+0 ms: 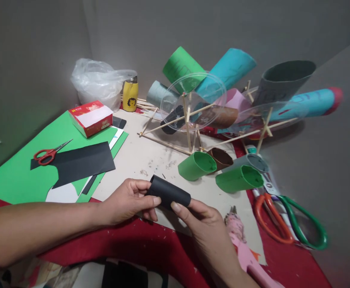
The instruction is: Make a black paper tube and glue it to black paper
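A black paper tube [170, 191] lies sideways above the near part of the table, held at both ends. My left hand [133, 202] pinches its left end, thumb in front. At the right end, my right hand [203, 224] grips the tube with its thumb on the near side and a finger at the opening. Just beyond the tube stand green paper tubes [196, 166] and a brown one [221, 159]. To the left, a cut black paper sheet [85, 162] rests on green sheets [19, 176], with red-handled scissors [50, 155] on top.
Behind is a stick frame [166, 143] with clear discs and coloured tubes [227, 74]. A red box [90, 118], yellow bottle [130, 95] and plastic bag [100, 84] stand at the back left. Large scissors [273, 220] and a pink glue gun [247, 256] lie at the right.
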`<state>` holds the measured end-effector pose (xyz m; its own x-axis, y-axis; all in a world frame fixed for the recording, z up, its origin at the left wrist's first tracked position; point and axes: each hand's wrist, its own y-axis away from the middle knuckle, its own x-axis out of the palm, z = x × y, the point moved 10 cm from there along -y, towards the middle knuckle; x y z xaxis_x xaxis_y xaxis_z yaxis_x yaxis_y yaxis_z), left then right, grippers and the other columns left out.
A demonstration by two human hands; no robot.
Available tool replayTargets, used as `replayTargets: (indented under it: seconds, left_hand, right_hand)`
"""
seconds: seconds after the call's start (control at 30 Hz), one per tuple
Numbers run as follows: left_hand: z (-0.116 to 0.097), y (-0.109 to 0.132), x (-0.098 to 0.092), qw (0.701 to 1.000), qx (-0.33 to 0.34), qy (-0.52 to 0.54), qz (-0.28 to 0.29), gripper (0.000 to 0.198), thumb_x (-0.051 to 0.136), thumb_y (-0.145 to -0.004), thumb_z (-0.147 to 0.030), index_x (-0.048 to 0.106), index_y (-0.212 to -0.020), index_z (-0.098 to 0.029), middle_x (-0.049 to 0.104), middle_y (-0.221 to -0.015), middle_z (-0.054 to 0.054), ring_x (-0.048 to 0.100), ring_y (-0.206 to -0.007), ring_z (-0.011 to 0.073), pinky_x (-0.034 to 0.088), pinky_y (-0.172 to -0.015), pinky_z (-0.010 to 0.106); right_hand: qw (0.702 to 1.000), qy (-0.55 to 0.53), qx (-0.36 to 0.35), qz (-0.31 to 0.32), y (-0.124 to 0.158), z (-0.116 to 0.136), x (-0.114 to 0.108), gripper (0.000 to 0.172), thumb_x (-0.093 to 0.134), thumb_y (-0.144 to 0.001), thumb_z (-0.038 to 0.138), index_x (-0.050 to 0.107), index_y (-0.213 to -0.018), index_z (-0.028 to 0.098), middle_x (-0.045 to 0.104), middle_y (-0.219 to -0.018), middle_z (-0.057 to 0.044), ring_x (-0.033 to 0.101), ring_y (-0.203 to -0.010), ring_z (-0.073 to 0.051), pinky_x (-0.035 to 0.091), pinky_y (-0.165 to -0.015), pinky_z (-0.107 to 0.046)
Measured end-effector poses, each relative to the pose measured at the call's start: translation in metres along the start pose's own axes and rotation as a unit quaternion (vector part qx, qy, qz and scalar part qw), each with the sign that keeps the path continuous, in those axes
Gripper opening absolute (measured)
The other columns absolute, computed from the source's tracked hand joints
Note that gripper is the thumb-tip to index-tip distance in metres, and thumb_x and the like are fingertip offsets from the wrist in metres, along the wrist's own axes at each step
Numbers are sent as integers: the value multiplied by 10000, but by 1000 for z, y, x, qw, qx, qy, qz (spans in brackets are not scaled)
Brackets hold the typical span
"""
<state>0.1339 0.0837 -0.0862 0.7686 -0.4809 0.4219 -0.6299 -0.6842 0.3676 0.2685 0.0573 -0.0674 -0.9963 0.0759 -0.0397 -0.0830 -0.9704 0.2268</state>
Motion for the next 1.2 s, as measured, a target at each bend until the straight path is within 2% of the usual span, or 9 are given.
replayTargets:
  seconds: [0.17,0.33,0.5,0.67,0.97,1.2]
  left_hand:
    - [-2,0,-2,1000,11,-4,-8,406,802,-717,-471,673,-889,-127,714,-597,48,622,-497,91,481,-532,168]
    - [-8,0,-2,999,34,-12,-12,389,796,-732,-452,686,-896,-117,723,-616,60,630,-506,97,490,-529,172]
    - [-11,0,-1,999,41,-29,-9,389,768,-761,-465,689,-901,-111,730,-646,66,630,-514,95,497,-537,178]
    - [-15,1,-1,997,65,-42,-12,365,761,-771,-440,692,-884,-99,724,-662,63,623,-526,91,508,-550,188]
    - [-17,1,-1,995,93,-37,-3,296,755,-775,-348,705,-934,-103,719,-728,69,632,-603,116,529,-585,222]
    - [-20,4,-3,993,109,-36,-7,286,775,-746,-317,704,-924,-106,717,-753,69,632,-607,116,523,-596,229]
  right_hand:
    - [1000,-23,7,-14,0,-3,0,192,808,-712,364,822,-878,267,775,-784,11,634,-698,-153,513,-697,-246]
    - [999,6,-15,-32,1,1,-5,129,786,-742,352,821,-813,251,727,-708,14,589,-661,-136,477,-646,-227]
    - [999,8,-35,-21,2,7,-2,115,779,-751,317,826,-844,268,737,-760,6,616,-737,-155,491,-709,-243]
    - [999,11,-33,-32,4,5,-4,158,785,-750,321,816,-898,276,741,-774,12,617,-723,-150,491,-684,-239]
    - [996,44,-56,-47,6,9,-6,158,771,-768,361,810,-867,245,751,-794,-11,635,-749,-184,508,-713,-281]
    - [992,57,-107,-43,7,17,-1,140,751,-788,339,809,-870,242,751,-795,-12,643,-770,-190,500,-737,-292]
